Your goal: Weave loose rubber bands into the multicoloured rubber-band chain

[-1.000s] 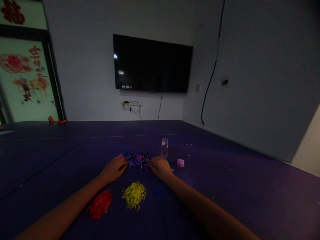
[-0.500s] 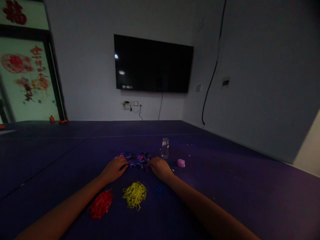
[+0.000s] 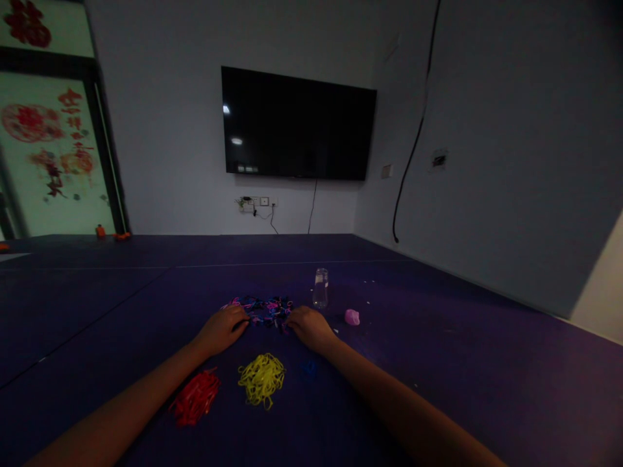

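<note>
A mixed pile of blue, pink and dark rubber bands [image 3: 265, 310] lies on the purple surface between my hands. My left hand [image 3: 226, 326] rests at its left edge, thumb apart from the fingers, no band visibly held. At the right edge, the fingers of my right hand [image 3: 308, 326] are drawn together against the bands; what they pinch, if anything, is too small to make out. Nearer me are a heap of yellow rubber bands [image 3: 261, 380] and a heap of red ones [image 3: 196, 397] beside my left forearm. A faint blue cluster [image 3: 309, 368] sits by my right forearm.
A clear glass bottle [image 3: 320, 289] stands upright just beyond my right hand. To its right lies a pink lump [image 3: 352, 317], with small white scraps around. Against the far wall hangs a television [image 3: 299, 123]; a black cable [image 3: 411, 162] dangles on the right.
My right hand has shifted very slightly left, its fingers reaching a bit further onto the mixed pile. The left hand and the heaps look the same.
</note>
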Demonstrator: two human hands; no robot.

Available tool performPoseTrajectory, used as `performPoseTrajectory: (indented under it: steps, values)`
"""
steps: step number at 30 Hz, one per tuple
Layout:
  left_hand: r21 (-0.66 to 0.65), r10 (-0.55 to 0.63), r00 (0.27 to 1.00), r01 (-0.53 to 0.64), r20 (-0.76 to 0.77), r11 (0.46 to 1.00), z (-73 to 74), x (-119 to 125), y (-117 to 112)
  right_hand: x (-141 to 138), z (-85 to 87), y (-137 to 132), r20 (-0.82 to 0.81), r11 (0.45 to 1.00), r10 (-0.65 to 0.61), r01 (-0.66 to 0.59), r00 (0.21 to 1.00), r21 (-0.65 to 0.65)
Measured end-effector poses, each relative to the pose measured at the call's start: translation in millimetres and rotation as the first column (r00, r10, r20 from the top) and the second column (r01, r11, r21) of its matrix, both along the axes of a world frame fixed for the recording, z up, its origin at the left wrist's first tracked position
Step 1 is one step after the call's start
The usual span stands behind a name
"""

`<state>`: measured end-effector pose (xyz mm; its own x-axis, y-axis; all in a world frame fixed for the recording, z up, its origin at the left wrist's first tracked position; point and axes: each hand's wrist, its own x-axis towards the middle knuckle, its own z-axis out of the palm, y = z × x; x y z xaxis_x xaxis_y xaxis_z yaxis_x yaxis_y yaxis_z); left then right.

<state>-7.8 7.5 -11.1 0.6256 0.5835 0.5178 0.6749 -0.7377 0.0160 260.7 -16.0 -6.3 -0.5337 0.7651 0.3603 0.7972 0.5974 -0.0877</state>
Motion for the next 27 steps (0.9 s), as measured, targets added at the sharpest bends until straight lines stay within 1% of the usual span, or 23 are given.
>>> performPoseTrajectory:
  steps: [10,16,22,27]
  values:
    - [-0.002,-0.003,1.000,0.003,0.017,1.000,-2.1,-1.0,2.0,-1.5,0.9,-1.3,0.050,0.997,-0.070,0.069,0.996,0.015]
    - [-0.006,-0.003,1.000,0.003,0.007,1.000,-0.6,-0.2,0.9,-2.0,0.8,-0.5,0.058,0.997,-0.076,0.076,0.995,0.007]
    - [-0.002,0.002,1.000,-0.002,0.013,1.000,-0.5,-0.2,0.3,-0.7,0.0,0.2,0.054,0.999,-0.049,0.049,0.997,0.005]
    - [0.001,-0.004,1.000,0.004,0.017,1.000,-1.4,-0.5,1.7,0.1,-1.9,0.8,0.044,0.996,-0.088,0.087,0.995,0.027]
